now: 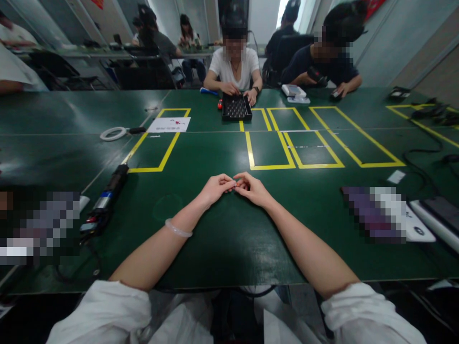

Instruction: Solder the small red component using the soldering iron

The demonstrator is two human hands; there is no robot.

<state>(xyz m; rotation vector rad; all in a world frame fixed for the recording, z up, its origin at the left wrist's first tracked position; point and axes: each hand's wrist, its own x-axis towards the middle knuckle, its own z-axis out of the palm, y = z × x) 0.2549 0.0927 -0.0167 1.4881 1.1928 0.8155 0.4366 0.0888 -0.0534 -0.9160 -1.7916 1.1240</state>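
Observation:
My left hand (217,187) and my right hand (252,188) meet above the green table (222,253), fingertips pinched together. Between them is a small orange-red piece (237,184), mostly covered by the fingers and too small to name. Both hands are closed on it, the left thumb and fingers from one side, the right from the other. A clear bracelet (178,229) circles my left wrist.
Yellow tape outlines (270,167) mark the table ahead. A dark electric screwdriver (107,198) and a white paper (170,124) lie left; a white device (439,220) lies right. Opposite, a person handles a black tray (236,108) of small parts. Another person sits farther right.

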